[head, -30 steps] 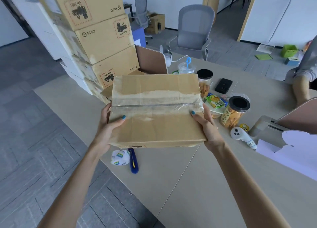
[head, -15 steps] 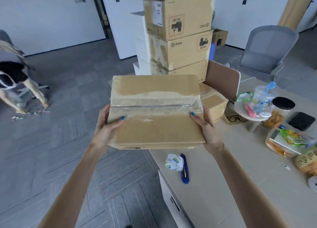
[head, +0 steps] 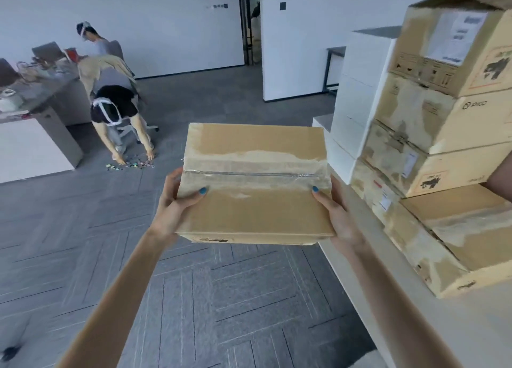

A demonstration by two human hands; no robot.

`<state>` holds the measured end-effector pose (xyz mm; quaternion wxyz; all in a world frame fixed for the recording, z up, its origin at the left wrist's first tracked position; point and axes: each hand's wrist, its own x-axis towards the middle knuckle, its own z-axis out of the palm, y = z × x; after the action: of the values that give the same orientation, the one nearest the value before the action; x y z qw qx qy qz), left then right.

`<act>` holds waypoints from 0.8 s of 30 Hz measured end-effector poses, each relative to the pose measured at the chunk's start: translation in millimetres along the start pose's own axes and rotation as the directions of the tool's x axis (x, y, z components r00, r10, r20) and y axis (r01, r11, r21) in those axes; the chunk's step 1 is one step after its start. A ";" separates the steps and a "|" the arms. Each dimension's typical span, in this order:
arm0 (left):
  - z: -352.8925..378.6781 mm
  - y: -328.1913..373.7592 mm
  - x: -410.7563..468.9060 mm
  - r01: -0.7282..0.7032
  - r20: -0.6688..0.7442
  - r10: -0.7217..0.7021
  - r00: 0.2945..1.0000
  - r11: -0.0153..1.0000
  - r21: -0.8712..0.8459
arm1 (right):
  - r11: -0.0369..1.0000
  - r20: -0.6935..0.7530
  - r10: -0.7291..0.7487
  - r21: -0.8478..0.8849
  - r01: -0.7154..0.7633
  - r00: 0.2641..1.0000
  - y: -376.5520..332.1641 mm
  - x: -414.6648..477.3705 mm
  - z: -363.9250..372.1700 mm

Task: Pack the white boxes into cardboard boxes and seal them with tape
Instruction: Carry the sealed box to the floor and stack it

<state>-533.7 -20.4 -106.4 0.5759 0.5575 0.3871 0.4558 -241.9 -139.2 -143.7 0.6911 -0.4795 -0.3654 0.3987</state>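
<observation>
One cardboard box (head: 255, 201) is held in the air, level, top face up. It sits over the grey floor (head: 221, 298), just left of the table (head: 457, 337) edge. Both top flaps are closed. The centre seam is covered by one strip of clear tape (head: 249, 173), wrinkled at the right end. Torn paper patches are seen along the seam. Contents are not visible.

The box is gripped at both short sides. The left hand (head: 174, 204) is set with thumb on top and fingers wrapped round the left side. The right hand (head: 336, 215) is set the same way on the right side. Fingertips under the box are hidden.

On the table at right, four brown cartons (head: 443, 123) are counted: three stacked, one lower and nearer, just in front of the stack. All four are closed, contents not visible. A white label is stuck on the top one. "PICO" is printed on the second.

Behind them a stack of white boxes (head: 360, 90) is stood right beside the cartons. Its seams are too faint for a count.

Farther out at left, two people are seen. One person (head: 116, 110) is bent over, both hands at small coloured pieces (head: 130, 164) scattered on the floor. A second person (head: 94, 40) is stood behind, by a cluttered desk (head: 41, 90).
</observation>
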 end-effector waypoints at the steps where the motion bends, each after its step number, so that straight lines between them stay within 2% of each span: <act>1: -14.6 1.6 14.1 0.000 -0.010 0.000 1.000 1.000 0.004 | 1.000 0.004 0.010 -0.002 -0.010 1.000 6.3 15.0 14.9; 10: -88.3 -12.0 145.3 -0.021 -0.061 0.020 0.998 0.999 -0.029 | 0.998 0.033 0.036 -0.044 -0.035 0.999 48.5 153.2 97.1; 20: -96.7 -27.4 377.7 -0.007 -0.026 0.007 1.000 1.000 -0.008 | 0.997 0.007 0.081 -0.009 -0.081 0.997 99.0 379.3 120.3; 24: -96.8 -34.2 473.0 -0.025 0.010 0.025 1.000 0.999 0.028 | 0.996 0.043 0.091 0.004 -0.092 0.995 109.7 469.7 126.6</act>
<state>-488.1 461.3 -118.6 0.5639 0.5726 0.3838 0.4549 -181.3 355.7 -156.2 0.6655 -0.4853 -0.3565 0.4410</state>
